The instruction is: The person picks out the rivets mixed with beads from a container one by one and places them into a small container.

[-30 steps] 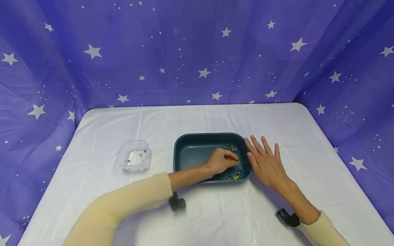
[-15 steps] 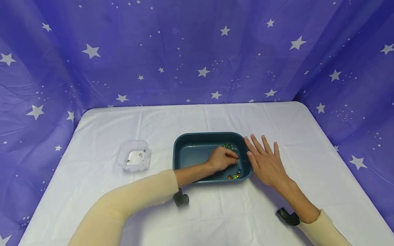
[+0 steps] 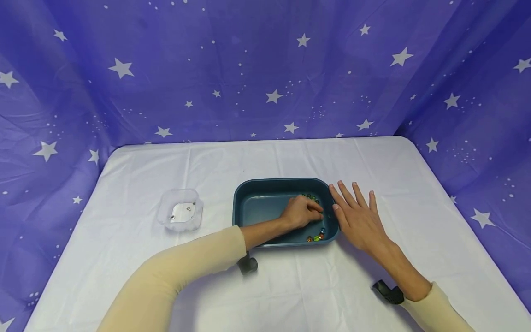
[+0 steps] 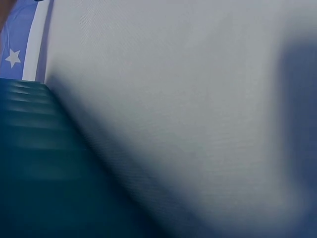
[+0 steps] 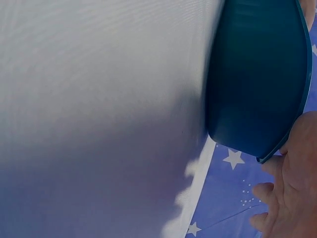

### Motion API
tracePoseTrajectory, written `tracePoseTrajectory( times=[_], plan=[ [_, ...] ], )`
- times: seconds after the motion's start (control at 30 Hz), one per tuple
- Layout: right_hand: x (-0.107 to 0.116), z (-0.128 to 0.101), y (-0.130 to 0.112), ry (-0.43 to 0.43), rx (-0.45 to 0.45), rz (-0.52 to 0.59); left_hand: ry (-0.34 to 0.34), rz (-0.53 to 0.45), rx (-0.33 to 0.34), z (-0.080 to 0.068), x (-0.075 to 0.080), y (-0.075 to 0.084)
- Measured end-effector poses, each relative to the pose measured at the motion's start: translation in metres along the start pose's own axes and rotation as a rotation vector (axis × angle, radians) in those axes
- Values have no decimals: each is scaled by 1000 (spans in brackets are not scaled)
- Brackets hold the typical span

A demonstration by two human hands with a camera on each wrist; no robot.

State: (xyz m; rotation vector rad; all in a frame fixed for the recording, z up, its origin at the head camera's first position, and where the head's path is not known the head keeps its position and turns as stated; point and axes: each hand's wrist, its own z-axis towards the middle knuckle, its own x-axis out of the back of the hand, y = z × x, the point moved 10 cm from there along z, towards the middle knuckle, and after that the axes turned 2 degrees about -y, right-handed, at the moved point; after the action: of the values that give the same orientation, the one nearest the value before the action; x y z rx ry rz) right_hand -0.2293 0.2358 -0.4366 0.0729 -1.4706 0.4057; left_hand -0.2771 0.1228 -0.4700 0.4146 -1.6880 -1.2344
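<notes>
A dark teal plastic tub (image 3: 265,244) lies crosswise on the table, and the left wrist view catches the outside of its wall (image 4: 39,163). Along its right end, small coloured glass marbles (image 3: 317,238) form a curved row. My left hand (image 3: 299,213) reaches inside, thumb and forefinger pinched together over the middle of that row; a marble between the tips is mostly hidden by the fingers. Flat and spread, my right hand (image 3: 360,222) rests against the tub's right rim. In the right wrist view this hand (image 5: 292,183) is at the tub's edge.
To the left stands a clear plastic container (image 3: 180,210) with several small metal pieces in it. A white cloth (image 3: 265,295) covers the table. Purple star-printed curtains (image 3: 232,69) hang behind and at both sides.
My left forearm has slid right and a little forward, and the left hand has shifted slightly right within the tub. The right hand keeps its place at the rim.
</notes>
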Motion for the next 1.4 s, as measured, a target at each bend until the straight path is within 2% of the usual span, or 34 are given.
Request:
tracePoseTrajectory(
  times=[0.37,0.8,0.97,1.23,1.4],
  plan=[
    [1,0,0,5,-1,6,-8,-15,-13,3,-4,-2],
    [2,-1,0,10,-2,6,1,30,-38,2,-5,2],
    [2,-1,0,11,-2,7,2,17,-38,3,-3,2],
    [1,0,0,12,-3,0,37,11,-116,-3,15,15],
    [1,0,0,6,-7,1,62,-85,-102,-11,34,17]
  ],
)
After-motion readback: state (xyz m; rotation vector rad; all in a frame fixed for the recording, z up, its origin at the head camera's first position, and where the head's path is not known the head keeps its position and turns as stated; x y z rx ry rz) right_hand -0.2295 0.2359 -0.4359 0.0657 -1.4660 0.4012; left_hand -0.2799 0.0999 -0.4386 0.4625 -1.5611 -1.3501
